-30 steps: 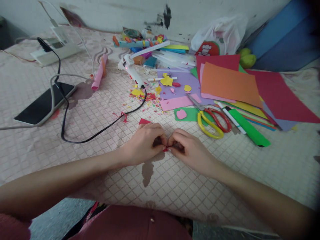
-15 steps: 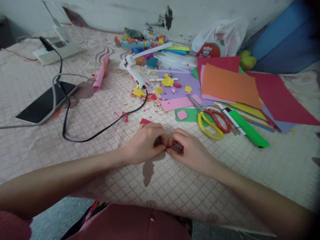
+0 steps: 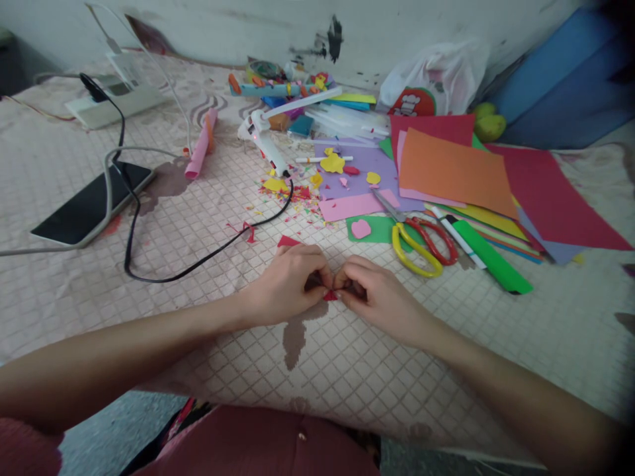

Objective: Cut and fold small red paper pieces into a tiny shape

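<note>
Between the fingertips of both hands is a small red paper piece, most of it hidden by the fingers. My left hand pinches it from the left, and my right hand pinches it from the right, the two hands almost touching. A larger bit of red paper shows just behind the left hand's knuckles; I cannot tell whether that hand holds it. Beyond the right hand lie scissors with one yellow and one red handle, and a green paper strip bearing a pink cut-out.
A white glue gun lies at the back, its black cord looping toward the left hand. Coloured sheets and a green cutter are at right. A dark phone and a rolled pink sheet lie left.
The fingertips have shifted slightly on the red piece, and a little more of it shows between them. Both hands stay in nearly the same place.
</note>
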`<state>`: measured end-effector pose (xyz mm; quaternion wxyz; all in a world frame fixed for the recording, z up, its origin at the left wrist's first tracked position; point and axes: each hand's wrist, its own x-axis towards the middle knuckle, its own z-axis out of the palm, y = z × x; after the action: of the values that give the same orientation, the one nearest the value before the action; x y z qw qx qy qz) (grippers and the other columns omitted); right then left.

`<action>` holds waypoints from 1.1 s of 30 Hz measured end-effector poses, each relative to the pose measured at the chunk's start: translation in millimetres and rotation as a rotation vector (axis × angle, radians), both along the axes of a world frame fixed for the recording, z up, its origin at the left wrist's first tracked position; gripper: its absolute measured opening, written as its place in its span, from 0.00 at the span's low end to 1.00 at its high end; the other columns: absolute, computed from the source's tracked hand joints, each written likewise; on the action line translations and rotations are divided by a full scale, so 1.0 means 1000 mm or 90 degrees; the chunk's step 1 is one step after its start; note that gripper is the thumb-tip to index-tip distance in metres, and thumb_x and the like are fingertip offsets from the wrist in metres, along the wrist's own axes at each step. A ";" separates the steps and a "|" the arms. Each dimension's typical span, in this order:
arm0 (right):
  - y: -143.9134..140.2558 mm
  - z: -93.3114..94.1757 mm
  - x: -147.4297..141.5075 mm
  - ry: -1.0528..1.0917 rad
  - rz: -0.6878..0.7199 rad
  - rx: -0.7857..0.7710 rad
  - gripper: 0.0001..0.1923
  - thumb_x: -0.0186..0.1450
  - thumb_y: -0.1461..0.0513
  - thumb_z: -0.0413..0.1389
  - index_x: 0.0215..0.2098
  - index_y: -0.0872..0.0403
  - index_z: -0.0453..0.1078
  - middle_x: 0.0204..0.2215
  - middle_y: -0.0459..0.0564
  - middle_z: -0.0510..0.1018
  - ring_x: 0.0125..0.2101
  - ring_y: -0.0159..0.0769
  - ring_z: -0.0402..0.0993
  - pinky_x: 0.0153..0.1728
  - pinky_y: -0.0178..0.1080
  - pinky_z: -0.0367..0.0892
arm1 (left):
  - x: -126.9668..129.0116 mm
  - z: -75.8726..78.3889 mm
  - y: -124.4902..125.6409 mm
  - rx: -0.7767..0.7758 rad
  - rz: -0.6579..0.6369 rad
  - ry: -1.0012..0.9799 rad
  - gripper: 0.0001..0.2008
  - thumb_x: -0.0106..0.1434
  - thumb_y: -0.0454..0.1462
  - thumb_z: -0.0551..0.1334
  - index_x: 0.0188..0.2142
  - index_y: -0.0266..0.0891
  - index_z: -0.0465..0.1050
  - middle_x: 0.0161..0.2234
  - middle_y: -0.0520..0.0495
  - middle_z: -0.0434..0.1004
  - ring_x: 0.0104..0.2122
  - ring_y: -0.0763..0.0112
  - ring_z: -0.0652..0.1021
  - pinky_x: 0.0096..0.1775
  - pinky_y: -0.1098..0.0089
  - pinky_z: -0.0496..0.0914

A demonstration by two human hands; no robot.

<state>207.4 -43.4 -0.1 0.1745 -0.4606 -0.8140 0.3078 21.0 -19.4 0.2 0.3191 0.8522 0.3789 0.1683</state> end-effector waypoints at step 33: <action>0.000 0.001 0.002 0.018 0.020 -0.005 0.09 0.59 0.73 0.53 0.28 0.54 0.65 0.28 0.43 0.67 0.30 0.30 0.64 0.29 0.33 0.58 | -0.003 -0.003 0.001 -0.014 -0.036 -0.027 0.03 0.57 0.29 0.60 0.29 0.36 0.72 0.34 0.48 0.72 0.38 0.68 0.71 0.43 0.65 0.65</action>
<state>209.0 -43.7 0.6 0.1794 -0.4439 -0.8176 0.3199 17.7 -18.7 -3.0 0.3412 0.8550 0.3499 0.1732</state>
